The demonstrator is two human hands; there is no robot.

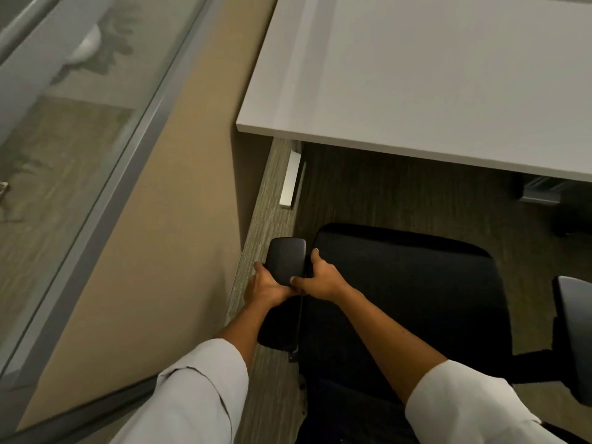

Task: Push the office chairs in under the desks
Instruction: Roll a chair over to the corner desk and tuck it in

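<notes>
A black office chair [410, 293] stands on the carpet in front of a white desk [416, 84], its seat just short of the desk's front edge. Both hands grip the chair's left armrest [286, 257], a dark rounded pad. My left hand [264, 288] holds the pad's left side and near end. My right hand [318, 278] closes on the pad's right side, thumb on top. The chair's right armrest [575, 318] shows at the frame's right edge.
A tan partition wall [153, 251] with a metal-framed glass panel [64, 139] runs along the left, close to the chair. The desk's white leg [290, 181] stands under its left corner. A dark box-like object [541, 190] sits under the desk at right.
</notes>
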